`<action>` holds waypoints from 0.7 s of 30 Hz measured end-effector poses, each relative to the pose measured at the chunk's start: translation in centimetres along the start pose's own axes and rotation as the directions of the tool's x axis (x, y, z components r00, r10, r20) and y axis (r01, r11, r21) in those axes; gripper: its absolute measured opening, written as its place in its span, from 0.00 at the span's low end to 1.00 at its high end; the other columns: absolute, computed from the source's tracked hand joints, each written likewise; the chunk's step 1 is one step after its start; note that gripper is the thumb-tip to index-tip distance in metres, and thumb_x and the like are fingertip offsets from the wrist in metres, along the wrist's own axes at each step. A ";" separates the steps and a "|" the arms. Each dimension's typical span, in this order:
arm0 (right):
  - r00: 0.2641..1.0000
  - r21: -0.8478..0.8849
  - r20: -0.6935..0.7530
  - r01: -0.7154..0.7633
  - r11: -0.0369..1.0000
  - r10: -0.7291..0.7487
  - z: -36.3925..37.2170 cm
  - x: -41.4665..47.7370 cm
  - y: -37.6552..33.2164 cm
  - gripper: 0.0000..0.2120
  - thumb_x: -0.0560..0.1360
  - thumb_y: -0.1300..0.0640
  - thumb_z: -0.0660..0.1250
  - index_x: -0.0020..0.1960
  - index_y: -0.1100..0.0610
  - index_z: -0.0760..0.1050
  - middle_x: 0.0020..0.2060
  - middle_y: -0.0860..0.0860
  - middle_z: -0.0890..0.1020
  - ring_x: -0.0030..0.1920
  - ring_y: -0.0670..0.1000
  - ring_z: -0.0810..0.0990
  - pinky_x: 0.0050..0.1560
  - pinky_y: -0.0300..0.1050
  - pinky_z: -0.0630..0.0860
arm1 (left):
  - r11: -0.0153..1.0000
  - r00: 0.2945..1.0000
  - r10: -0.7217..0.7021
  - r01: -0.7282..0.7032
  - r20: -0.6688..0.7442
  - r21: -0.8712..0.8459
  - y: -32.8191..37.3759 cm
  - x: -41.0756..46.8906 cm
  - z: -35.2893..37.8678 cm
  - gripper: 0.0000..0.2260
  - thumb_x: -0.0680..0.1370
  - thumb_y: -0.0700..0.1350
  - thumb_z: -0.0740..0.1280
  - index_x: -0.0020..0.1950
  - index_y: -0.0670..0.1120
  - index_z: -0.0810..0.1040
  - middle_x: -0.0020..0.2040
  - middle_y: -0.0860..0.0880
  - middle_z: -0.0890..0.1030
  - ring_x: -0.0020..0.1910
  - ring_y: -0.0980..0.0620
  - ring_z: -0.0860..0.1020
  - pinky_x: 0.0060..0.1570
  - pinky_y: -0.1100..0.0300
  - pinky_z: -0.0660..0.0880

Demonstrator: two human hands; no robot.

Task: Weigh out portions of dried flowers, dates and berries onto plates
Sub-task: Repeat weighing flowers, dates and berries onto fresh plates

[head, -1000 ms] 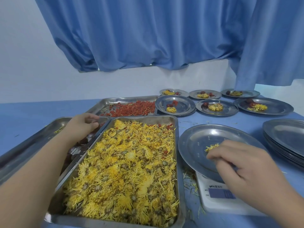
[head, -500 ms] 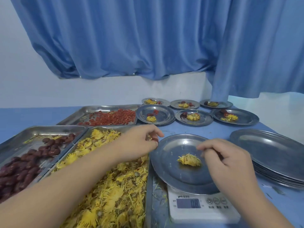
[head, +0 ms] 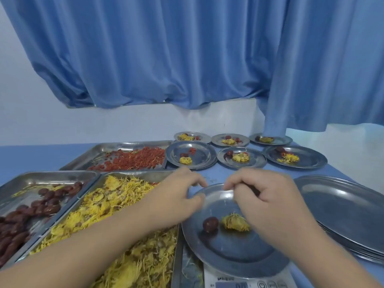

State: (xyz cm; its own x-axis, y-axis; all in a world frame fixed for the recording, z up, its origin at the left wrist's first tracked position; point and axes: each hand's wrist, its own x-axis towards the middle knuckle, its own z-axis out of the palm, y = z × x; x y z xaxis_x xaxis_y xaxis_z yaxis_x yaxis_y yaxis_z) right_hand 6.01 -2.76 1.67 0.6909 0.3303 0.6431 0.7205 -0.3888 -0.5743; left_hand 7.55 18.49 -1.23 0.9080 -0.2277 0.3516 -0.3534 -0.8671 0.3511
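Head view: beneath our hands, the round steel plate (head: 228,250) on the white scale (head: 230,280) held one dark-red date (head: 210,224) and a yellow dried-flower clump (head: 235,222), with no berries yet. Our left hand (head: 180,196) hung loosely curled and empty; whether our right hand (head: 268,196) pinched anything, we couldn't tell. Beyond them, six steel plates (head: 307,162) sat portioned.

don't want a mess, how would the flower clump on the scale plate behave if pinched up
The flower clump looks like loose thin petals, so probably very light and apt to shed. It lies flat on the plate, so unlikely to roll, unlike the round date.
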 end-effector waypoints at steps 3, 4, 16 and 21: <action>0.976 -0.066 0.206 0.086 0.994 -0.071 -0.3 3.3 -0.6 0.12 0.68 0.55 0.57 0.43 0.43 0.78 0.23 0.43 0.75 0.23 0.44 0.69 0.24 0.35 0.66 | 0.990 0.984 -0.131 0.136 -0.120 0.037 -3.9 1.7 -2.6 0.04 0.77 0.52 0.66 0.50 0.61 0.76 0.48 0.63 0.74 0.45 0.69 0.73 0.40 0.70 0.67; 0.963 -0.074 0.259 0.092 0.993 -0.070 -0.3 4.3 -0.3 0.13 0.69 0.54 0.57 0.43 0.42 0.78 0.22 0.43 0.75 0.22 0.44 0.69 0.25 0.36 0.67 | 0.979 0.970 -0.187 0.196 -0.156 0.048 -5.5 2.1 -3.5 0.04 0.77 0.51 0.65 0.48 0.61 0.76 0.47 0.63 0.76 0.43 0.67 0.75 0.39 0.70 0.67; 0.900 -0.365 0.429 0.095 0.926 0.076 2.5 8.4 6.9 0.11 0.74 0.48 0.58 0.50 0.38 0.77 0.30 0.39 0.80 0.33 0.41 0.78 0.35 0.41 0.75 | 0.830 0.849 -0.478 0.521 -0.226 0.200 -22.5 7.8 -6.4 0.11 0.80 0.50 0.62 0.41 0.47 0.78 0.37 0.48 0.81 0.37 0.49 0.78 0.34 0.59 0.70; 0.910 -0.382 0.410 0.105 0.918 0.066 2.5 8.8 7.7 0.12 0.73 0.47 0.56 0.51 0.38 0.75 0.32 0.39 0.80 0.36 0.41 0.77 0.37 0.44 0.76 | 0.803 0.843 -0.520 0.537 -0.135 0.258 -24.9 10.6 -4.7 0.07 0.79 0.45 0.64 0.45 0.46 0.80 0.44 0.46 0.83 0.42 0.48 0.79 0.38 0.56 0.72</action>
State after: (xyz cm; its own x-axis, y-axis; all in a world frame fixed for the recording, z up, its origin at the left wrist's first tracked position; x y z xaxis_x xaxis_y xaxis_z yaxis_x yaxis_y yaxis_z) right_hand 17.80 -0.69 1.68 0.7009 0.6273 0.3393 0.7112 -0.6508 -0.2660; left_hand 24.87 39.78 -2.14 0.9194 0.3185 0.2307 0.2613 -0.9332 0.2469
